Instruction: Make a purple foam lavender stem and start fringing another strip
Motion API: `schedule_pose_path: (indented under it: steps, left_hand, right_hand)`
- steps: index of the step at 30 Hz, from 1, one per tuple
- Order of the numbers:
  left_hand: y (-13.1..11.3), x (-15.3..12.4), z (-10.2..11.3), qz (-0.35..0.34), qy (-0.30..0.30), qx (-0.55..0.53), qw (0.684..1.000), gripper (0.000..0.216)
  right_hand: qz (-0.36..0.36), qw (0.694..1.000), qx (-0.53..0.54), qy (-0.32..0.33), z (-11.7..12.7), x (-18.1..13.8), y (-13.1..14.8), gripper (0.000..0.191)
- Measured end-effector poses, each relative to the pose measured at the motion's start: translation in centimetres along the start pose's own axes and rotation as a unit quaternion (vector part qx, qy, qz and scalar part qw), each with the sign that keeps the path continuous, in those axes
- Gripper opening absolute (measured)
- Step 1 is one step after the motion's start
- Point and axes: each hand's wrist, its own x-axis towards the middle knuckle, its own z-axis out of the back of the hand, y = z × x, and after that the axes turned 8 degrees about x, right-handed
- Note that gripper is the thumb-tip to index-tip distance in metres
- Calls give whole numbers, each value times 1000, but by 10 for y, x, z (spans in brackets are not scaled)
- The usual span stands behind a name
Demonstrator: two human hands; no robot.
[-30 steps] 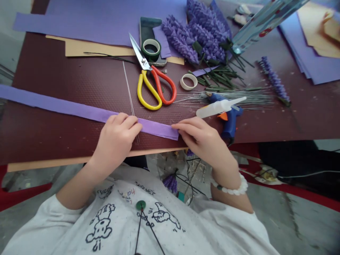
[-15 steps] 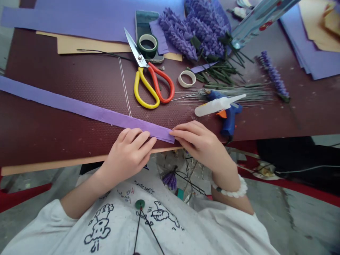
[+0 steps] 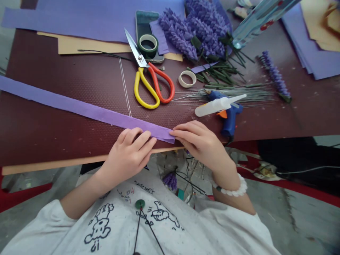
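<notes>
A long purple paper strip (image 3: 79,108) runs across the dark red table (image 3: 53,141) from far left to the near edge. My left hand (image 3: 129,154) rests on the strip's lower edge near its right end, fingers pressed together along it. My right hand (image 3: 200,141) pinches the strip's right end with its fingertips. A thin wire (image 3: 124,86) lies across the table and under the strip just above my left hand.
Scissors (image 3: 150,83) with yellow and red handles, a green tape roll (image 3: 147,44) on a phone, a white tape ring (image 3: 187,78), a blue glue gun (image 3: 225,111), green stems (image 3: 220,76) and purple paper flowers (image 3: 196,32) lie beyond. Purple sheets (image 3: 92,17) cover the far edge.
My left hand slid right along the strip toward its end. The strip's right end and my right hand shifted slightly toward the near edge. Over the last half second nothing moved.
</notes>
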Motion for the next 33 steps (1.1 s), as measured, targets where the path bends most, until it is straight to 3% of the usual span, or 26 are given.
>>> schedule_pose_path:
  steps: [20, 33]
  left_hand:
    - [2, 1, 2, -7, 13, -17, 1000, 29]
    - [7, 1, 5, -11, 20, -54, 998, 28]
  right_hand:
    - [-67, 991, 71, -87, -10, -3, 9, 20]
    - [23, 998, -45, -42, -11, -16, 1, 26]
